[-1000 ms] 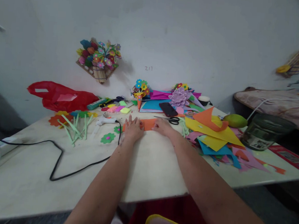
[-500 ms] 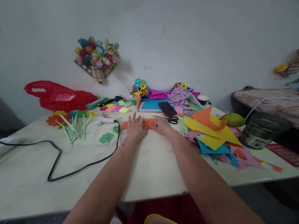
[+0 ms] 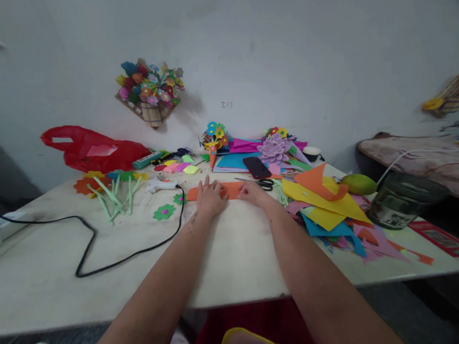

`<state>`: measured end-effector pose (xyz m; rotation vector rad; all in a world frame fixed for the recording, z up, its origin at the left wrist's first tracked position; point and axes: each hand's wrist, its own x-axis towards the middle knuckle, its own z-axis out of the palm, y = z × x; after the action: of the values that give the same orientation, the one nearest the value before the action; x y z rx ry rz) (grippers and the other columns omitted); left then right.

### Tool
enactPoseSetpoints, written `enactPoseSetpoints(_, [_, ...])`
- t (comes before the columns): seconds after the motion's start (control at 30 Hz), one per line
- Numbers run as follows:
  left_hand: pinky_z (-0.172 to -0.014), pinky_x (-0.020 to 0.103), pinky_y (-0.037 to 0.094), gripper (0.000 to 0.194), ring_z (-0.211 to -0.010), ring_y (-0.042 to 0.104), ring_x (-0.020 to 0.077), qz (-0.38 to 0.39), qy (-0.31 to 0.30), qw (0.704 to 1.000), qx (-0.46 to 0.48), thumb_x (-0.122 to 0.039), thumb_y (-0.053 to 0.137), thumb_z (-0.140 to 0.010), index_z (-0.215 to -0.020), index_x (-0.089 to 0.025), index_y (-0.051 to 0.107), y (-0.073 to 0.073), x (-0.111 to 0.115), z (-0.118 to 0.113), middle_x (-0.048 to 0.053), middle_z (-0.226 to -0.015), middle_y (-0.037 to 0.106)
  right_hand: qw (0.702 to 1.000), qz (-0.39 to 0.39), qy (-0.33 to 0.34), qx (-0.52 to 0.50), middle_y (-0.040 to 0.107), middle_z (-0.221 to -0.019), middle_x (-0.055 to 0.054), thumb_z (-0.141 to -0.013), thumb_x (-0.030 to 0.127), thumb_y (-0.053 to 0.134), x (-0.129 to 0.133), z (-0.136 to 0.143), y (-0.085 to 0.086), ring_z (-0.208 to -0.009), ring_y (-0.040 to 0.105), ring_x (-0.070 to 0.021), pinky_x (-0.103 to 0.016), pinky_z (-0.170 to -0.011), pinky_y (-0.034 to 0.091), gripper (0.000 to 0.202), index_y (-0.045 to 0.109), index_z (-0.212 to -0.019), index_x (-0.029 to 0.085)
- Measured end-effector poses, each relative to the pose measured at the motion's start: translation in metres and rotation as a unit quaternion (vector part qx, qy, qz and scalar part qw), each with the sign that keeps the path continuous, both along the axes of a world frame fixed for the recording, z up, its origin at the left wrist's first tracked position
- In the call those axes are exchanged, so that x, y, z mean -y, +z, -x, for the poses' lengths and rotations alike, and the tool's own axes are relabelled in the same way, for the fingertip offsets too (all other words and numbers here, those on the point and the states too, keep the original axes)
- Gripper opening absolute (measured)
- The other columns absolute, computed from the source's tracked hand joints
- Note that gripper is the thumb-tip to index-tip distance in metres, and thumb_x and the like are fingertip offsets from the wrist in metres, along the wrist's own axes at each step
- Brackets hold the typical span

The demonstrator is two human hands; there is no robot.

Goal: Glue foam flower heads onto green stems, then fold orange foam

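Note:
An orange strip [image 3: 233,190] lies flat on the white table [image 3: 243,252] in front of me. My left hand [image 3: 210,197] rests on its left part with the fingers spread. At the strip's right end my right hand [image 3: 252,192] has its fingers drawn together on the edge. Black-handled scissors [image 3: 265,184] lie just behind my right hand. Left of my left hand are green flower shapes [image 3: 164,212] with pink centres and a white glue gun [image 3: 161,186].
A black cord [image 3: 127,257] loops over the table's left side. Pale green strips [image 3: 115,197] and a red bag [image 3: 96,151] lie at the left. Coloured sheets [image 3: 322,200], a green fruit [image 3: 358,184] and a glass jar [image 3: 397,204] stand or lie right. A phone [image 3: 257,167] lies behind.
My right hand has shifted slightly to the right along the strip, showing more of its orange surface. My left hand stays on the strip, nearly unmoved.

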<state>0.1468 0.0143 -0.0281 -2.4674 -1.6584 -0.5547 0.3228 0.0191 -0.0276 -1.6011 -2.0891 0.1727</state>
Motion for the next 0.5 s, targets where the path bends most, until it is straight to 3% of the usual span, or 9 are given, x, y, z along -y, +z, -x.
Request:
enactPoseSetpoints(0.27, [-0.108, 0.046, 0.008, 0.037, -0.134, 0.010, 0.0260, 0.021, 0.005, 1.000, 0.008, -0.042, 0.039, -0.080, -0.109, -0.023, 0.051, 0.000, 0.001, 0.001, 0.004, -0.131, 0.046, 0.999, 0.003, -0.030, 0.042, 0.063, -0.068, -0.006, -0.066, 0.033, 0.064, -0.003, 0.002, 0.002, -0.064, 0.055, -0.0140, -0.022, -0.060, 0.039, 0.020, 0.062, -0.061, 0.014])
enactPoseSetpoints(0.5, [-0.107, 0.048, 0.008, 0.035, -0.134, 0.011, 0.0276, 0.029, -0.001, 0.999, 0.014, -0.043, 0.038, -0.081, -0.106, -0.023, 0.051, -0.001, -0.001, 0.001, 0.005, -0.130, 0.047, 1.000, 0.000, 0.023, -0.002, 0.065, -0.083, -0.007, -0.063, 0.025, 0.066, -0.005, -0.010, -0.001, -0.077, 0.057, -0.0160, -0.023, -0.069, 0.042, 0.013, 0.061, -0.059, 0.014])
